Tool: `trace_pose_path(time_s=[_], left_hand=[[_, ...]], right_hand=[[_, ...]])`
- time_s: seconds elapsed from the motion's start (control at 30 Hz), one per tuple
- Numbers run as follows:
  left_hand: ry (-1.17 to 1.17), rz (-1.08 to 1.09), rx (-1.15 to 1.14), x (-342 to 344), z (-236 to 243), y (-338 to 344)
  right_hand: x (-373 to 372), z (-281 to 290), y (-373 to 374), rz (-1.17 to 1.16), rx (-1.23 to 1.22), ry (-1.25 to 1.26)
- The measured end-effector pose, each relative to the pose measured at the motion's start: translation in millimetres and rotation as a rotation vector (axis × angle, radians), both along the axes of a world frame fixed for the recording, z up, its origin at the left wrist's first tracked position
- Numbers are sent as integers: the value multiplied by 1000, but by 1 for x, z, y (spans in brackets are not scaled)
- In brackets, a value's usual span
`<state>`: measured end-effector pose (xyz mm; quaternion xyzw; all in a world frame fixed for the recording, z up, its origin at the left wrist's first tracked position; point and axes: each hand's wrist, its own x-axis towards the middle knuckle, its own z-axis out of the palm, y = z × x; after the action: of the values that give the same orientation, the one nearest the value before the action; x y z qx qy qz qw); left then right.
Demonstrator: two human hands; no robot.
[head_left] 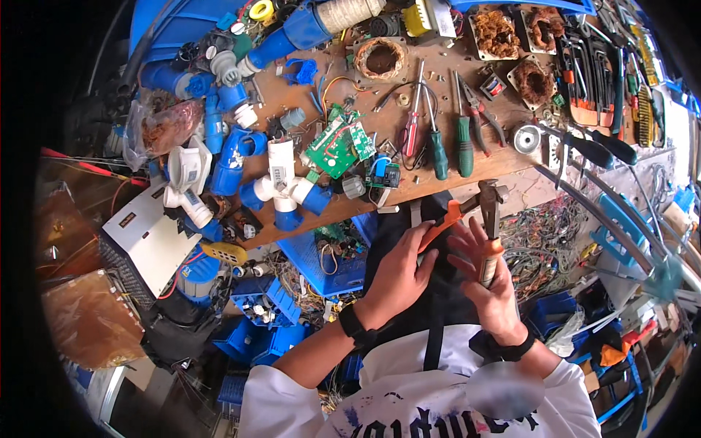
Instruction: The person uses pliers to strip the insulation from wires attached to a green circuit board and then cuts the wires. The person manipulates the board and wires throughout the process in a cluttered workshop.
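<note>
Just off the near edge of the bench, both my hands are up in front of my lap. My left hand (401,274) is closed round an orange-handled tool (442,225); its far end comes close to the hammer's head, and its exact kind I cannot make out. A hammer (491,219) with a dark metal head and a worn wooden handle stands nearly upright in my right hand (495,292). The thumb and palm hold its handle, while the other fingers are partly spread beside it.
On the wooden bench (409,182) lie green-handled screwdrivers (464,146), pliers (478,117), a green circuit board (336,146), blue-and-white plugs (281,182) and copper-wound motor cores (380,58). Below are blue crates (321,255) and a heap of wires (540,244). A laptop (150,233) sits at left.
</note>
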<state>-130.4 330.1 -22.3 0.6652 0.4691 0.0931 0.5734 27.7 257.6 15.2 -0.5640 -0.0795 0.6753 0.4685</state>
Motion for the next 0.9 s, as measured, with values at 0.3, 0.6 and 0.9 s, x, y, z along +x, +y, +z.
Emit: trace_pose_path(time_s=[0.3,0.6,0.9], left_hand=[[41,4,-40,2,5,6],[-117,-31,-304,9,25,5],[293,-274,559,8,-19,101]], right_hand=[[-4,9,8,-66,3,62],[8,12,21,-128,-22,131],[20,13,15,-166,-126,205]])
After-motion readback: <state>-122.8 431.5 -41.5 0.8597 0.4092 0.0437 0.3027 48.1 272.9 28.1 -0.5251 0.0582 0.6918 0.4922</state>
